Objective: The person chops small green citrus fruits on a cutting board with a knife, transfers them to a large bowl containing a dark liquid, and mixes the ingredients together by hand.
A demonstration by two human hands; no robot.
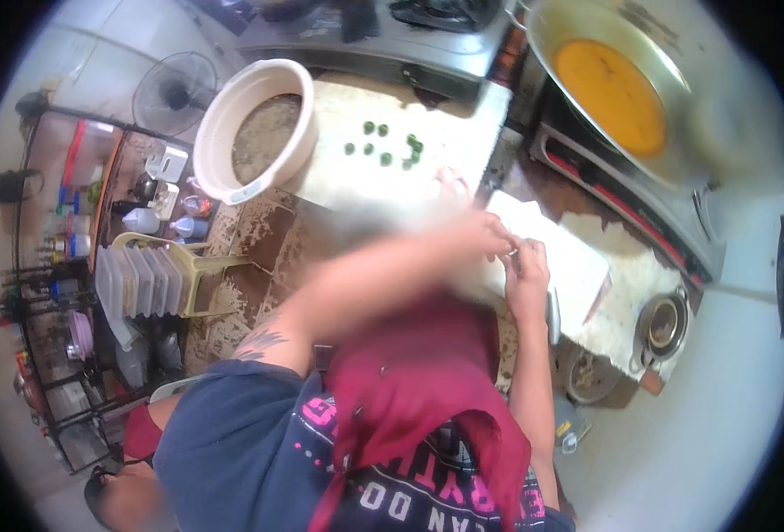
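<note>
1. Maroon apron spans six o'clock in the head view, nearest the camera.
2. Toward three o'clock, left hand and right hand meet, fingertips together; whether they clamp anything, I cannot tell.
3. White sheets lie beside them; green pieces dot twelve o'clock.

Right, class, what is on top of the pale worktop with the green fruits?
Several small green fruits lie loose on the pale worktop, plus something pinkish, too blurred to name. The left forearm blocks part of its near side; anything beneath it is hidden.
</note>
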